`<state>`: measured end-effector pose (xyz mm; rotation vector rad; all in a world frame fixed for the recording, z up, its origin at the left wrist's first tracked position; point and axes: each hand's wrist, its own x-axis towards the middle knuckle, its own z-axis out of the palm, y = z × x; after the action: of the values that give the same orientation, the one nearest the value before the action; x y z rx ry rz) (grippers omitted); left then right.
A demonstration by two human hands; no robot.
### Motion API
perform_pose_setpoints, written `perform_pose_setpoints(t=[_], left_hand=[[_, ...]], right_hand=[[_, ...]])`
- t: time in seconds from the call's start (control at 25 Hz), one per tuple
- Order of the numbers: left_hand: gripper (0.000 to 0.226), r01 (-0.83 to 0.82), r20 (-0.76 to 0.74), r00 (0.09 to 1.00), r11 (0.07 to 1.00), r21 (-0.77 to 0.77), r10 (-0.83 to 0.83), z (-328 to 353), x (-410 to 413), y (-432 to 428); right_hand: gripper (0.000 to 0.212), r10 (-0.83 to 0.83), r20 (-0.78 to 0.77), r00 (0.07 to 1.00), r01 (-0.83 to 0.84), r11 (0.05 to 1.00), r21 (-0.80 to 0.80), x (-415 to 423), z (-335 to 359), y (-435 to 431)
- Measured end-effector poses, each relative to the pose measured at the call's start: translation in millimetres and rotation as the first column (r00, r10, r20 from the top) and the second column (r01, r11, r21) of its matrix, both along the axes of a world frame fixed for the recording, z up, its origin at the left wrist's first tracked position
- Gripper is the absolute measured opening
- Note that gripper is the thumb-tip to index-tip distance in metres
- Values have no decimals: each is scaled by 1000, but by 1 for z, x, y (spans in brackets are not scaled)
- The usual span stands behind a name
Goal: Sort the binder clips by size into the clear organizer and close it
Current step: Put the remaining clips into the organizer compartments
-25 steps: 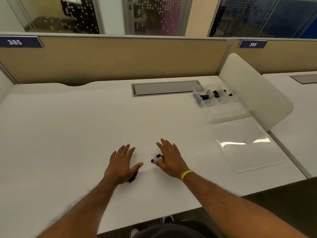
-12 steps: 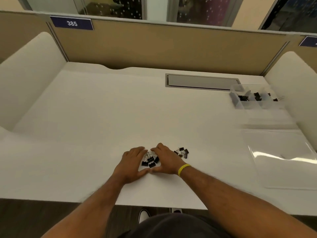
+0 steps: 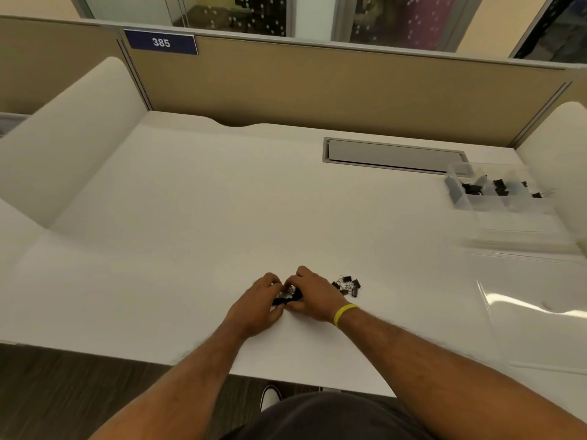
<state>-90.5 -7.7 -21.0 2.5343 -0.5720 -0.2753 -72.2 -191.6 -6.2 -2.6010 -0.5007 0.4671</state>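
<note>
Currently both hands sit near the front edge of the desk (image 3: 158,217), cupped toward each other. Left hand (image 3: 259,308): fingers curled inward, thumb side touching a small bunch of black binder clips (image 3: 287,298). Right hand (image 3: 313,296), yellow wristband (image 3: 344,313) at the wrist: fingers also curled over the same bunch. Clips are mostly hidden between the palms; cannot tell whether either hand actually pinches one or only corrals them.

Just right of the right hand, a 2nd loose cluster of clips (image 3: 347,284) lies on the desk, black bodies with silver wire handles, untouched.

Far right: clear organizer (image 3: 460,198), lid (image 3: 540,306) laid open toward the near side. Some compartments already hold black clips; sizes too small to compare.

Judgement: step in hand is gathering. To do it well, scoop low against the desk so no clip skids out, compare body widths before lifting, and carry 1 size per trip. Wire handles probably snag each other, so shake tangles apart first.
</note>
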Motion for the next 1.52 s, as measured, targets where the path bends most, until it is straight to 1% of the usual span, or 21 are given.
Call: perform_pose_setpoints(t=[0.24,0.4,0.52,0.68,0.72,0.8,0.84,0.88,0.96,1.0,1.08,1.16,1.24,1.28,1.32,1.4,1.44,1.48,1.52], left_hand=[[19,-42,68,997,999,-12,43,-2,1,2],[16,-48,123,991,999,-14,49,-4,-3,4],[13,-53,141,988,998,-43,58,-6,-7,5],[16,-57,126,990,994,-92,68,-5,-7,7],[16,-76,114,990,991,-113,89,-4,-6,7],[18,-173,86,977,962,-210,194,-3,-6,9],[19,-236,75,961,932,-274,266,-3,-5,10],[21,-291,67,941,895,-338,331,-1,-5,9],[25,-349,47,912,832,-431,407,3,-5,5],[26,-363,27,906,809,-463,422,6,-4,0],[28,-384,-29,901,765,-518,432,9,-1,-12],[30,-380,-63,905,733,-564,420,13,1,-24],[29,-334,-43,924,745,-578,381,15,4,-33],[29,-295,-17,937,763,-575,350,16,5,-35],[29,-258,7,947,777,-574,320,17,6,-35],[29,-246,30,946,772,-587,324,17,6,-35],[28,-295,14,925,743,-600,379,17,6,-35],[26,-382,-36,887,685,-621,461,17,6,-35],[23,-498,-141,826,590,-635,545,18,6,-35]], right_hand=[[23,25,63,998,-24,1000,-12,-1,2,-3],[16,7,78,997,-7,1000,-8,1,0,-8],[13,-51,64,997,47,997,66,3,-2,-12],[10,-198,9,980,190,951,243,2,-4,-15],[12,-226,-8,974,219,937,273,1,-4,-17],[16,-277,-40,960,275,908,316,0,-6,-19],[18,-318,-78,945,324,877,356,-1,-6,-19],[19,-369,-142,919,394,820,415,-2,-6,-18],[18,-445,-316,838,545,660,517,-2,-4,-15],[17,-448,-409,795,607,582,541,-1,-2,-12],[17,-401,-579,710,703,456,546,0,3,-4],[20,-343,-697,630,774,355,524,1,11,3],[22,-260,-782,567,821,250,513,0,17,7],[23,-225,-804,551,832,218,509,0,18,7],[24,-205,-811,548,834,207,512,0,19,7],[25,-213,-798,564,824,215,525,2,17,6],[22,-233,-784,575,816,228,531,3,16,5],[20,-256,-766,590,806,245,539,3,16,6],[18,-278,-740,613,789,268,553,3,17,6]])
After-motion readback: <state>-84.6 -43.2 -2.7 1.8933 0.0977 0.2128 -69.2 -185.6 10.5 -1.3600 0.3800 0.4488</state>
